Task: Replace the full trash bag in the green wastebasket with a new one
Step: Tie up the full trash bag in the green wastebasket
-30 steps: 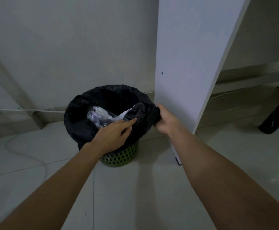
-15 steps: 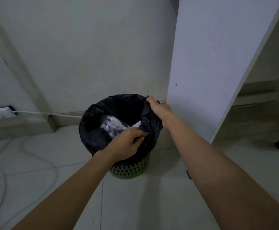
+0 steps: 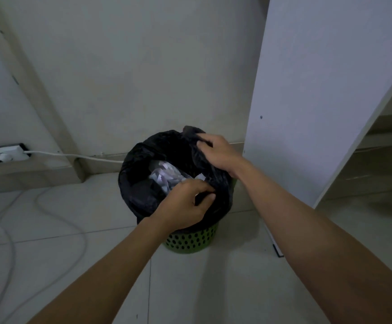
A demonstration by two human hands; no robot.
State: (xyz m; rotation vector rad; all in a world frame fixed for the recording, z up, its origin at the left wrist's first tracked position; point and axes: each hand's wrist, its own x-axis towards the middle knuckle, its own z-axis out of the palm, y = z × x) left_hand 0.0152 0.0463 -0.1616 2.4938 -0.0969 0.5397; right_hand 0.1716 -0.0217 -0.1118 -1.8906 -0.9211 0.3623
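A green perforated wastebasket (image 3: pixel 191 240) stands on the tiled floor by the wall. A black trash bag (image 3: pixel 139 183) lines it and drapes over its rim, hiding most of the basket. White crumpled paper (image 3: pixel 167 175) lies inside the bag. My left hand (image 3: pixel 183 208) pinches the bag's near rim, fingers curled over the edge. My right hand (image 3: pixel 218 153) grips a gathered fold of the bag at its far right rim, lifted a little above the basket.
A tall white board (image 3: pixel 318 101) stands just right of the basket, close to my right forearm. A power strip (image 3: pixel 2 155) sits on the ledge at left, with white cables (image 3: pixel 57 213) looping over the floor. A wall rises right behind the basket.
My right hand has moved from the bag's right side up to its far rim and gathered plastic there. My left hand has curled onto the near rim. The camera has come closer.
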